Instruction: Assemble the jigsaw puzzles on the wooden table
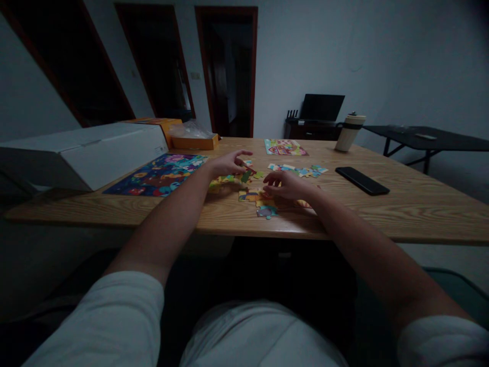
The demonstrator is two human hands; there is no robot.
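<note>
My left hand (228, 163) is over the table with its index finger stretched out. Below that finger, its thumb and other fingers close on a dark green and red puzzle piece (246, 176), which looks tilted. My right hand (286, 184) is close by, fingers curled down over joined yellow-orange puzzle pieces (252, 195); what its fingertips grip, if anything, is hidden. A grey and teal puzzle piece (266, 211) adjoins this group at the near side. Yellow-green pieces (215, 186) lie partly behind my left wrist. Beyond my right hand is a joined blue strip of pieces (305, 171).
A dark colourful picture sheet (160, 175) lies at left beside a large white box (114, 148). Behind are an orange box tray (194, 143) with clear plastic and a picture card (284, 147). A black phone (361, 180) and a cream tumbler (349, 133) are at right.
</note>
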